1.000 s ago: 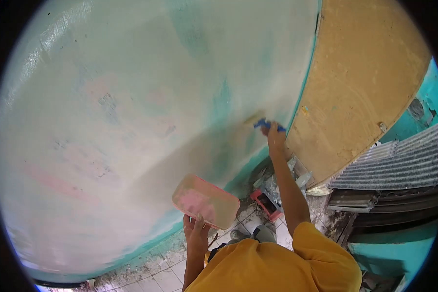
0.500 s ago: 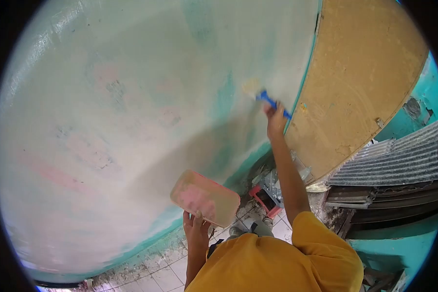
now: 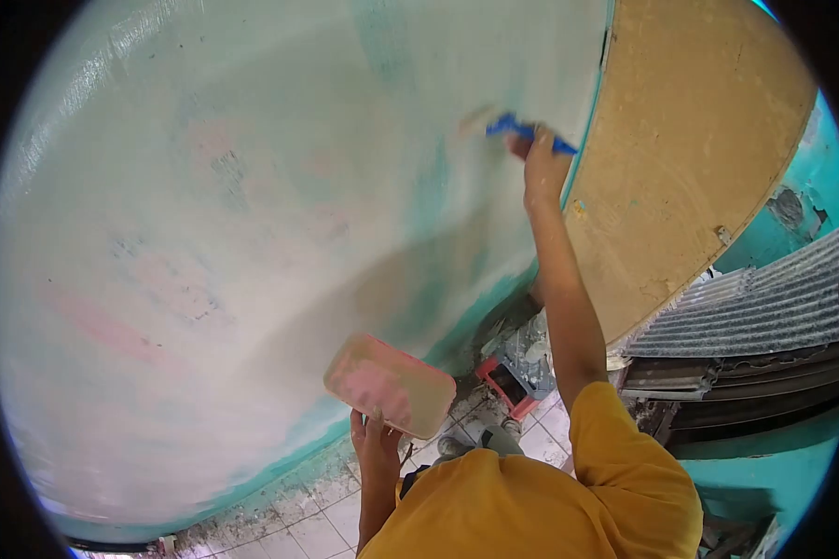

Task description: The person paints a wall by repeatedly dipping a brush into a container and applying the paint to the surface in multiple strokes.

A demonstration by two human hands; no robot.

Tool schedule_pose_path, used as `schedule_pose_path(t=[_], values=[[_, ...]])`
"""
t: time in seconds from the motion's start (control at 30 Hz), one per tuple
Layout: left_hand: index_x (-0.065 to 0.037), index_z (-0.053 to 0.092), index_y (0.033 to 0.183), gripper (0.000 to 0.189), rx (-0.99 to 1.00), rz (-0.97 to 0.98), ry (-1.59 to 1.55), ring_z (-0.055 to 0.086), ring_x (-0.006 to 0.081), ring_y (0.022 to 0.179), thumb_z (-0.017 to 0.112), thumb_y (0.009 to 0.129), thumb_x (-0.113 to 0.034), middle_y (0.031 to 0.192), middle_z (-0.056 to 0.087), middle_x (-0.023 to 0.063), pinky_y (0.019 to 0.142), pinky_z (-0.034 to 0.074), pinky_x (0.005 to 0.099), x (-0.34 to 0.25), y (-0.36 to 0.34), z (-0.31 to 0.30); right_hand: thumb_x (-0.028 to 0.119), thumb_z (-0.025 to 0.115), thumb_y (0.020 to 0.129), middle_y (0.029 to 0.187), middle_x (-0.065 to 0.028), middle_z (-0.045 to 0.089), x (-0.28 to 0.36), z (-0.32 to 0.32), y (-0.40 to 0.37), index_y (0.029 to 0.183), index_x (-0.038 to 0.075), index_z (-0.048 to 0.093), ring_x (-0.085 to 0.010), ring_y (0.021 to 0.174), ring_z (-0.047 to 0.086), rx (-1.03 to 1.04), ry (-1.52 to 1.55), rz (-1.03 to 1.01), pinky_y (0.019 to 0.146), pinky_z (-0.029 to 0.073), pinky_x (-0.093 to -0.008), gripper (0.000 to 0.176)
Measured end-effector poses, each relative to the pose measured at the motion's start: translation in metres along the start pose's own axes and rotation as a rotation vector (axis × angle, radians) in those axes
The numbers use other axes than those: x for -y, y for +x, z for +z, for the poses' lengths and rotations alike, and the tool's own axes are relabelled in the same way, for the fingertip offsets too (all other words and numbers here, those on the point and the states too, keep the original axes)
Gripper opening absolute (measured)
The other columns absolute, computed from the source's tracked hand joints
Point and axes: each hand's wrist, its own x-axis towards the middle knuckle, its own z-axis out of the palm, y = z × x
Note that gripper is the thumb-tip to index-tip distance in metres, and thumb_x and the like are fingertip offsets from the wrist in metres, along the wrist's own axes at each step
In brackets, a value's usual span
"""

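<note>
1. Near the wall's (image 3: 252,252) right edge, beside the tan panel (image 3: 699,140): right hand (image 3: 545,166) closed round the handle of a blue brush (image 3: 529,132); arm extended; handle end towards the panel.
2. Brush head points left, over pale wall; bristles blurred; contact with the surface cannot be told.
3. Lower down, in front of the wall: left hand (image 3: 376,440) grips the near side of a tub (image 3: 390,387); fingertips show at its edge, the rest of the grip hidden.
4. Tub tilted, its open side in view; pink patch inside, paler coating around it; reddish rim.
5. Wall mostly whitish; green streaks, faint pink smears, small dark scuffs; green band along the bottom.
6. Below, on the tiled floor (image 3: 319,533): red-and-grey object (image 3: 515,384), right of the tub; feet partly visible beyond the yellow shirt (image 3: 531,508).
7. Right side: grey corrugated sheets (image 3: 750,312) above darker stacked ones.
</note>
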Motion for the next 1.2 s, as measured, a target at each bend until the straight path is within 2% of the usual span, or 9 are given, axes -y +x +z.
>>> schedule_pose_path(t=[0.1, 0.2, 0.37, 0.5, 0.63, 0.77, 1.0, 1.1, 1.2], values=[[-0.007, 0.035, 0.138, 0.059, 0.002, -0.002, -0.011, 0.055, 0.0298, 0.118, 0.061, 0.091, -0.030, 0.130, 0.050, 0.0132, 0.092, 0.054, 0.0453, 0.001, -0.001, 0.006, 0.020, 0.047, 0.096, 0.093, -0.0176, 0.068, 0.044, 0.016, 0.019, 0.103, -0.007, 0.062, -0.0234, 0.079, 0.069, 0.068, 0.249, -0.064, 0.075, 0.057, -0.0327, 0.031], [-0.004, 0.030, 0.138, 0.059, 0.010, -0.020, -0.115, 0.058, 0.0269, 0.113, 0.062, 0.092, -0.020, 0.127, 0.050, 0.0147, 0.091, 0.052, 0.0411, -0.005, -0.006, 0.016, 0.023, 0.046, 0.098, 0.094, -0.0169, 0.068, 0.025, 0.011, 0.019, 0.109, -0.007, 0.059, -0.0247, 0.084, 0.068, 0.088, 0.334, -0.005, 0.082, 0.055, -0.0336, 0.035], [-0.004, 0.031, 0.138, 0.059, 0.011, 0.011, -0.116, 0.058, 0.0267, 0.113, 0.062, 0.091, -0.022, 0.125, 0.051, 0.0143, 0.090, 0.053, 0.0411, -0.001, -0.007, 0.009, 0.023, 0.049, 0.098, 0.096, -0.0115, 0.065, -0.109, -0.048, -0.034, 0.107, -0.002, 0.057, -0.0212, 0.085, 0.066, -0.153, 0.338, 0.237, 0.079, 0.056, -0.0339, 0.028], [-0.005, 0.031, 0.137, 0.057, 0.022, 0.031, -0.123, 0.059, 0.0265, 0.110, 0.061, 0.091, -0.022, 0.123, 0.052, 0.0142, 0.088, 0.054, 0.0411, -0.003, -0.008, 0.010, 0.023, 0.051, 0.095, 0.082, -0.0117, 0.066, -0.163, -0.102, -0.087, 0.101, -0.002, 0.061, -0.0186, 0.068, 0.065, -0.173, 0.149, 0.370, 0.065, 0.056, -0.0330, 0.028], [-0.005, 0.031, 0.137, 0.057, -0.004, 0.018, -0.122, 0.060, 0.0268, 0.110, 0.061, 0.091, -0.022, 0.124, 0.052, 0.0143, 0.087, 0.055, 0.0412, 0.001, -0.007, 0.010, 0.019, 0.048, 0.096, 0.079, -0.0125, 0.068, -0.153, -0.107, -0.081, 0.100, -0.004, 0.062, -0.0214, 0.064, 0.067, -0.093, -0.087, 0.423, 0.062, 0.057, -0.0320, 0.027], [-0.006, 0.030, 0.139, 0.061, -0.012, -0.010, -0.111, 0.059, 0.0276, 0.112, 0.062, 0.091, -0.024, 0.127, 0.051, 0.0144, 0.088, 0.054, 0.0412, 0.005, -0.008, 0.012, 0.018, 0.049, 0.092, 0.070, -0.0110, 0.065, -0.103, -0.064, -0.022, 0.086, -0.006, 0.063, -0.0193, 0.059, 0.064, 0.011, -0.202, 0.172, 0.057, 0.053, -0.0319, 0.028], [-0.010, 0.029, 0.141, 0.062, -0.059, -0.050, -0.169, 0.057, 0.0291, 0.115, 0.061, 0.090, -0.027, 0.130, 0.050, 0.0134, 0.090, 0.053, 0.0432, 0.014, -0.008, 0.020, 0.018, 0.046, 0.095, 0.082, -0.0139, 0.066, 0.056, 0.017, 0.048, 0.097, -0.004, 0.060, -0.0201, 0.067, 0.065, 0.099, 0.241, -0.011, 0.067, 0.055, -0.0318, 0.026], [-0.011, 0.029, 0.141, 0.063, -0.068, -0.058, -0.168, 0.056, 0.0294, 0.117, 0.062, 0.090, -0.027, 0.131, 0.049, 0.0131, 0.090, 0.053, 0.0442, 0.019, -0.006, 0.023, 0.020, 0.047, 0.096, 0.088, -0.0131, 0.065, 0.046, 0.013, 0.055, 0.102, -0.002, 0.057, -0.0200, 0.075, 0.065, 0.096, 0.430, 0.006, 0.072, 0.055, -0.0320, 0.025], [-0.010, 0.030, 0.140, 0.061, -0.057, -0.042, -0.176, 0.055, 0.0299, 0.117, 0.060, 0.090, -0.025, 0.131, 0.048, 0.0128, 0.090, 0.053, 0.0443, 0.021, -0.005, 0.031, 0.024, 0.046, 0.098, 0.093, -0.0105, 0.064, -0.023, -0.015, 0.044, 0.106, 0.000, 0.058, -0.0196, 0.081, 0.064, 0.036, 0.449, 0.117, 0.083, 0.054, -0.0346, 0.027]])
